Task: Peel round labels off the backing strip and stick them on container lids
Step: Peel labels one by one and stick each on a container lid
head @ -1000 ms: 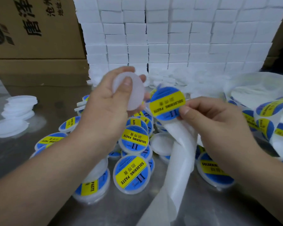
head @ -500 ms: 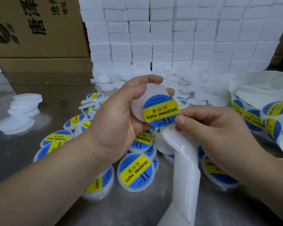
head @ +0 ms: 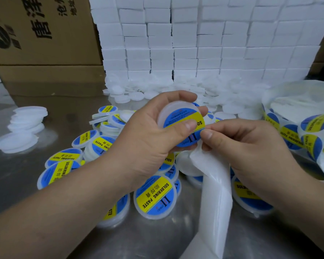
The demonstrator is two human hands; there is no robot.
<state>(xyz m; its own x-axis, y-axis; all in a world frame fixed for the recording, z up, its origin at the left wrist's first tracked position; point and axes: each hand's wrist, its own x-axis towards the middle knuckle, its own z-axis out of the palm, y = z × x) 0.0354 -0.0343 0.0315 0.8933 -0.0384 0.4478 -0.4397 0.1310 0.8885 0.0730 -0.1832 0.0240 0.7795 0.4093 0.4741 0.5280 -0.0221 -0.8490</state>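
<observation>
At the bottom centre of the frame the white paper backing strip [head: 213, 193] rises along its length to my right hand [head: 251, 146], which pinches its top end between thumb and forefinger, the thumb tip touching the edge of the label I am laying. Just left of it, at mid-frame, my left hand [head: 148, 141] grips a round translucent white plastic lid [head: 176, 109] by its rim, thumb pressed on the round blue label with a yellow band [head: 183, 126]. The label lies over most of the lid; its lower right edge, I judge, is not yet smoothed down. The lid's face tilts up toward me, and the yellow band, the label's only axis, rises slightly to the right. Below and to the left, many labelled lids [head: 155, 197] lie heaped on the steel tabletop [head: 17, 184], so much is done. At the right edge waits the roll of unused labels [head: 310, 131]. Farther up, a heap of plain white lids [head: 157, 90] against stacked white blocks [head: 213, 43] shows plenty left.
</observation>
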